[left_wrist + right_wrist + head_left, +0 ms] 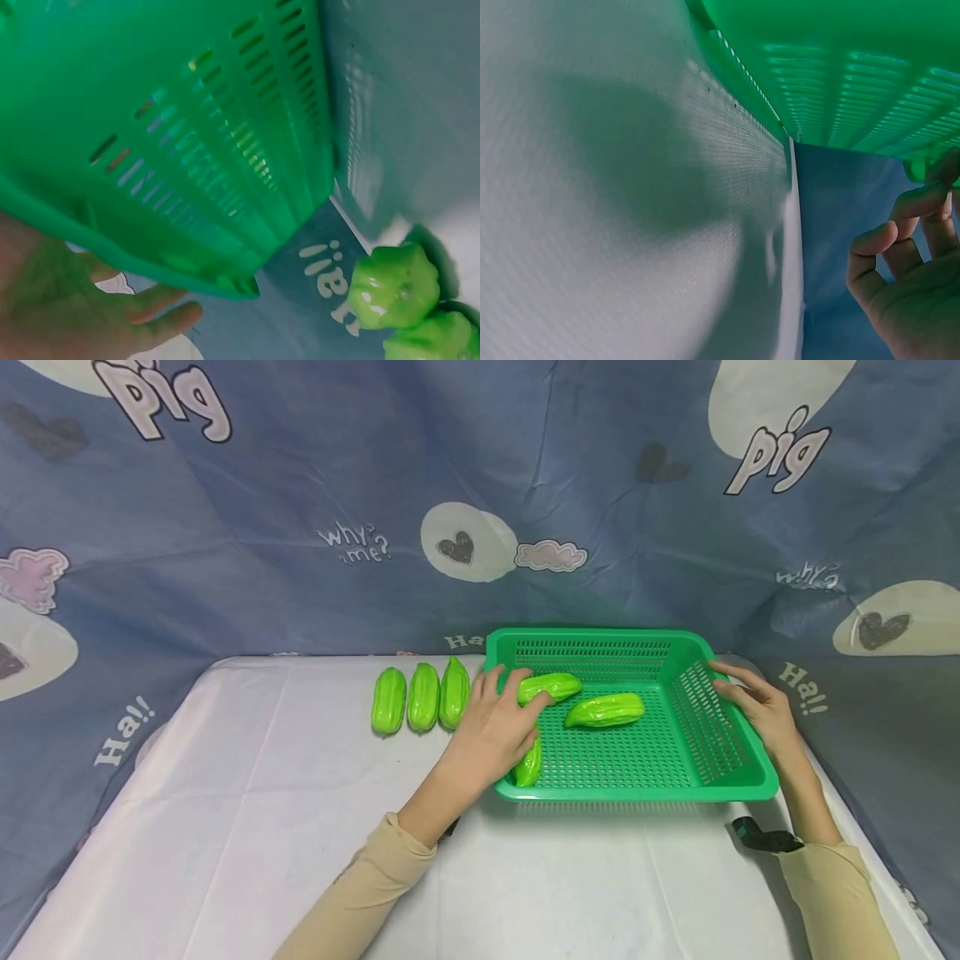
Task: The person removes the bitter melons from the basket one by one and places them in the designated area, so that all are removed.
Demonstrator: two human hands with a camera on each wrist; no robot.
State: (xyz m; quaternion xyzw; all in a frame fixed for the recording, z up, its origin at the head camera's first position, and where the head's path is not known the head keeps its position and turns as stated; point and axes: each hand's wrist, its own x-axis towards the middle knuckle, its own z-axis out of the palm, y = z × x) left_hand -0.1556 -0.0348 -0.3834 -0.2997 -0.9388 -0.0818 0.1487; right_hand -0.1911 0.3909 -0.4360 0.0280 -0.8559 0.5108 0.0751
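A green plastic basket (600,794) with slotted walls holds bitter melons, ridged and bright green. One bitter melon (606,710) lies in its middle, another (558,686) behind it, and a third (529,767) along the left wall. My left hand (495,722) reaches over the left rim, fingers spread above the two nearest melons and partly covering them. Its fingers (161,315) look loosely straight in the left wrist view, past the rim. At the right rim my right hand (765,714) holds the basket, with curled fingers (919,202) at the edge in the right wrist view.
Left of the basket, three more bitter melons (423,697) stand side by side on the white table cover (300,827). A blue printed cloth (300,527) rises behind the table and at both sides. A shadow falls on the cover along the basket's front.
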